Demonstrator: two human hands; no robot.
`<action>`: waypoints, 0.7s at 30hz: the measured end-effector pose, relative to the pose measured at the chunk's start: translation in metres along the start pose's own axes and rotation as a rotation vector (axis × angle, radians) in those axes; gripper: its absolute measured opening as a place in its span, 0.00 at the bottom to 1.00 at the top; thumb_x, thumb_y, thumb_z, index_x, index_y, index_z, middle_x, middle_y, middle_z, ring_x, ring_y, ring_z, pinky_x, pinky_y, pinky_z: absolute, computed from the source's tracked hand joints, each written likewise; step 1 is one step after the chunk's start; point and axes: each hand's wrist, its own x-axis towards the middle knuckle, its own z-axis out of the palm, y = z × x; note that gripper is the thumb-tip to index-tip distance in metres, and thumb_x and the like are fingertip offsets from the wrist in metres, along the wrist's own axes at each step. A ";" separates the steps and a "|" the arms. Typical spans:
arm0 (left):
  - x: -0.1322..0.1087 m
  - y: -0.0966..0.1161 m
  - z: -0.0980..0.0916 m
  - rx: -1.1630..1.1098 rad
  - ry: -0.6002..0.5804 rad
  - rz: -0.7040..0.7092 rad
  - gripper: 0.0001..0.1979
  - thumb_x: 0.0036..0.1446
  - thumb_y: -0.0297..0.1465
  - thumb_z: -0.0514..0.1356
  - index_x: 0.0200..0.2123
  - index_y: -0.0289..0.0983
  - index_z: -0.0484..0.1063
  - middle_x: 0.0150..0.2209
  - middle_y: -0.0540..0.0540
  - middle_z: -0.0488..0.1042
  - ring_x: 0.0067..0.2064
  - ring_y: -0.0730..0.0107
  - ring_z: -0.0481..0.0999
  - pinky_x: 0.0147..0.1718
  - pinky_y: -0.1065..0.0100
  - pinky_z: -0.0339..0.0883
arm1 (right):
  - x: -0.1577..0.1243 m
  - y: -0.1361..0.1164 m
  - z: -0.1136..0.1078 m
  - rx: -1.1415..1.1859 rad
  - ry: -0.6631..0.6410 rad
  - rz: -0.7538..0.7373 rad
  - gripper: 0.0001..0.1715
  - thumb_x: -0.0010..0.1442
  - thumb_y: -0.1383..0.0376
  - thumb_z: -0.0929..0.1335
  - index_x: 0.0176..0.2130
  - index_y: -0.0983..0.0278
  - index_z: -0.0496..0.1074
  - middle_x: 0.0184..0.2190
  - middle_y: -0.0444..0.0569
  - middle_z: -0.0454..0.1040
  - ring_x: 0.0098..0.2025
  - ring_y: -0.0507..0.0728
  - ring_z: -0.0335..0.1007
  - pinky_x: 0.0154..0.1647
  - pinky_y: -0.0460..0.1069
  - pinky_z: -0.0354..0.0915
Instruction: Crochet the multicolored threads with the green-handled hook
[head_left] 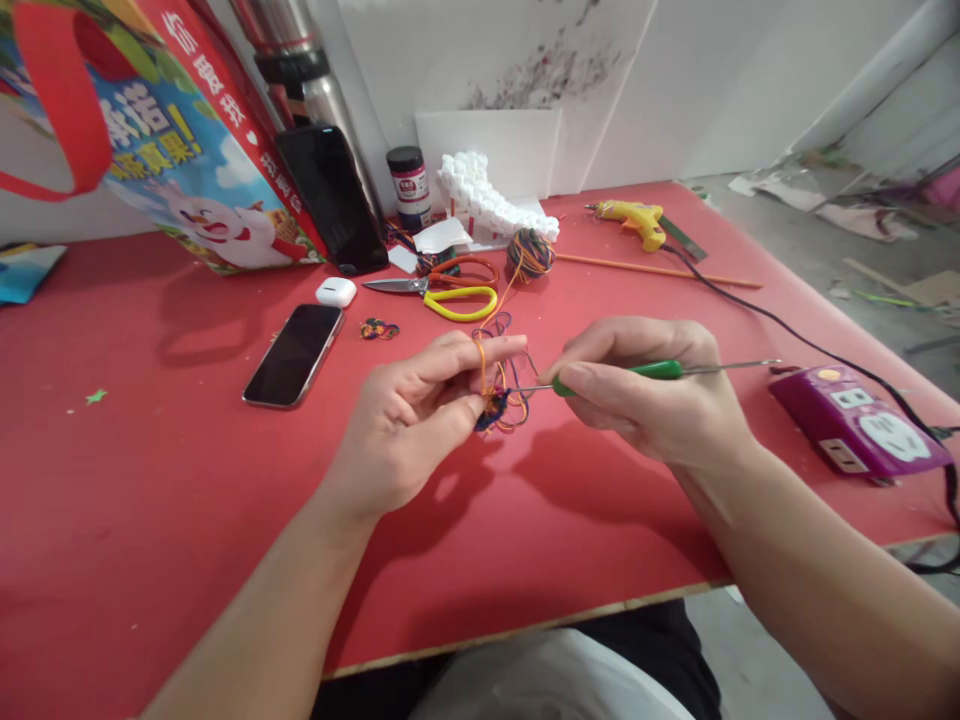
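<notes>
My left hand [420, 415] pinches a small multicoloured crochet piece [492, 412] between thumb and fingers. Orange yarn [482, 362] loops over its outstretched index finger. In my right hand [645, 385] is a crochet hook with a green handle [660, 370], gripped like a pen. The hook's thin metal shaft points left and its tip reaches the crochet piece. Loose strands of dark and orange yarn curl behind and below the piece. A strand leads back to a multicoloured yarn ball [530, 254] on the red table [225, 520].
Scissors [457, 303] with red and yellow handles lie behind my hands. At left are a phone [294, 355], an earbud case [335, 292] and a small crocheted bit [379, 329]. A yellow glue gun [634, 222] and a purple power strip [859, 420] with a black cord sit at right.
</notes>
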 end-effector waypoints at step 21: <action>-0.003 -0.006 0.012 -0.365 0.042 -0.139 0.14 0.59 0.28 0.74 0.48 0.46 0.90 0.46 0.45 0.89 0.43 0.70 0.84 0.45 0.74 0.79 | 0.000 0.008 0.009 0.348 -0.141 0.202 0.15 0.61 0.55 0.81 0.33 0.63 0.82 0.15 0.35 0.61 0.14 0.44 0.43 0.15 0.42 0.41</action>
